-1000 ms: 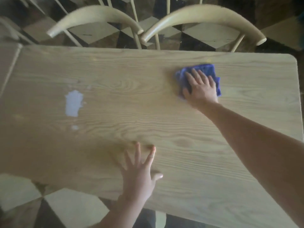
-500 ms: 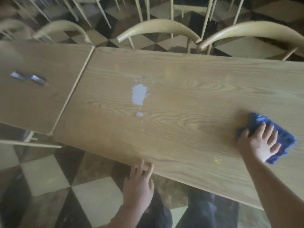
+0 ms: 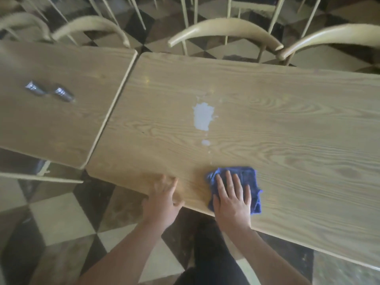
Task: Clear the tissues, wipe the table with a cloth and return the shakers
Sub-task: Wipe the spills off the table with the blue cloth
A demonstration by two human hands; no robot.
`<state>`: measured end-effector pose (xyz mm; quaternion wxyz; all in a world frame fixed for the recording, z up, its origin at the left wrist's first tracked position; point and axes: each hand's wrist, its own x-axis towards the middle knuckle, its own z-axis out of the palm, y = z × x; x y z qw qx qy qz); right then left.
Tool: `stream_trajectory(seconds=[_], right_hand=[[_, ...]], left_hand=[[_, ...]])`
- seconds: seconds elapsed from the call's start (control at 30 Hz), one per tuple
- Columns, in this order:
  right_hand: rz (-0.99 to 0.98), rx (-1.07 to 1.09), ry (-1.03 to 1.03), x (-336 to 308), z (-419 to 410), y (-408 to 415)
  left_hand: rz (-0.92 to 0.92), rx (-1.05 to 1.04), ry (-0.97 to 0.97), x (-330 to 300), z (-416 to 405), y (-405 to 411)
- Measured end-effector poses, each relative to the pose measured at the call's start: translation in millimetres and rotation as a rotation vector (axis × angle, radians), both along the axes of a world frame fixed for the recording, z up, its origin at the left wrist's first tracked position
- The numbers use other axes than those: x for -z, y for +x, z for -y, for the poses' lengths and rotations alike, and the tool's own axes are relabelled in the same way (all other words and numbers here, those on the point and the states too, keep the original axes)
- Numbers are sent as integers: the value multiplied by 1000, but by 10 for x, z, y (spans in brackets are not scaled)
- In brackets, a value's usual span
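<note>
1. Nearest the camera, the left hand (image 3: 163,199) rests with fingers loosely spread on the near edge of the table (image 3: 287,130), holding nothing and seeming to brace the body.
2. Just beside it, the right hand (image 3: 232,199) lies flat, fingers splayed wide, pressing down on the blue cloth (image 3: 249,182), which sits bunched at the near edge, partly overhanging it.
3. Risk here: the cloth is so close to the rim that a stroke toward the body could drag it, and any wet residue, off onto the checked floor (image 3: 59,219).
4. Further in, a pale spill (image 3: 203,116) with a small drop (image 3: 205,142) below it lies unwiped, apart from the cloth. A hasty pass may smear it wider instead of lifting it.
5. No tissues are visible on the table, so that step looks done.
6. Farther left, on the adjoining table (image 3: 51,124), two shakers (image 3: 49,92) stand close together. They are blurred, so I cannot tell whether anything is in them.
7. No other container is in view.
8. Beyond the far edge stand pale chairs (image 3: 226,30).
</note>
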<state>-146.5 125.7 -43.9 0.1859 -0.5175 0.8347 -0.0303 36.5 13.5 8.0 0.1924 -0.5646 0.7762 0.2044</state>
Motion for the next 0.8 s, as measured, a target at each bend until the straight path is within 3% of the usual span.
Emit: stream_trajectory(seconds=[0.2,0.37,0.6,0.8], right_hand=[[-27,-33,-26,32,683,-292],[0,105,-46,17,1833,-812],[33,250,-32,42,3651,-2035],[5,269,-44,40,4006,-2198]], left_hand=[[3,137,55,43,964,58],[139,183,146,11,1534,-2],[216,207,129,-6,1601,-85],[214,206,132,-73,1604,-122]])
